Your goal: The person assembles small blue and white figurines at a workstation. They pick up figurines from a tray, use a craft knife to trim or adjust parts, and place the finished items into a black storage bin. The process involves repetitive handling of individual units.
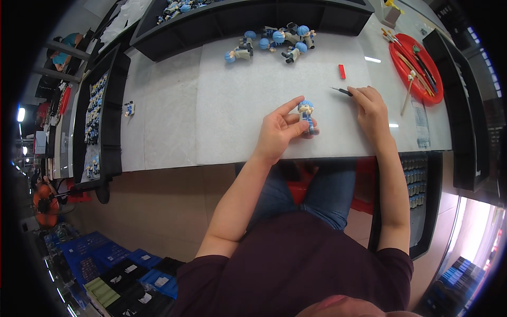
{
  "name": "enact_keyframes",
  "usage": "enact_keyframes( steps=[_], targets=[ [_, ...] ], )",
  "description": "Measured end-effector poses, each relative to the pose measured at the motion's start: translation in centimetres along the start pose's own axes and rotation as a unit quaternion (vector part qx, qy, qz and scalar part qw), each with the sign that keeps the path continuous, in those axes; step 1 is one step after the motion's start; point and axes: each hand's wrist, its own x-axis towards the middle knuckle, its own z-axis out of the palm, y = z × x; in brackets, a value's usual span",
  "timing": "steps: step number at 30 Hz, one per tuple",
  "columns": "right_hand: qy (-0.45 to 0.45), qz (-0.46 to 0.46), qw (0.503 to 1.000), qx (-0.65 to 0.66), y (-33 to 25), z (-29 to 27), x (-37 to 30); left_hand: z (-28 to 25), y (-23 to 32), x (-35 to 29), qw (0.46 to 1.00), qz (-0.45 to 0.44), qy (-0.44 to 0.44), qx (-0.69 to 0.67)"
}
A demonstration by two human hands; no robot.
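I see the blue-haired figurine (307, 117) held upright just above the white mat (237, 105), long axis running head-to-feet, head toward the far pile of figurines (274, 42), feet toward the mat's near edge; it seems to face my right, hard to tell at this size. My left hand (280, 129) comes in from the near edge of the mat, forearm angled up and right, fingers curled closed around the figurine's body, index finger stretched out past its head. My right hand (372, 108) rests on the mat's right part, fingers pinched narrow on a thin dark tool (341, 91), tip pointing left. A small red piece (341, 71) lies on the mat just beyond that tool, red tray (401, 68) right of the mat
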Motion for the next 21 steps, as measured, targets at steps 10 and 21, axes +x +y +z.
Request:
enact_keyframes(
  steps=[10, 21],
  targets=[
    [0.041, -0.015, 0.990, 0.134, -7.3, -0.2, -0.3, -0.2, 0.0, -0.1, 1.000, -0.002, -0.003, -0.020],
    [0.058, -0.032, 0.997, 0.045, -8.4, 0.4, 0.3, -0.5, -0.4, 0.0, 0.999, 0.015, -0.023, -0.030]
  ],
)
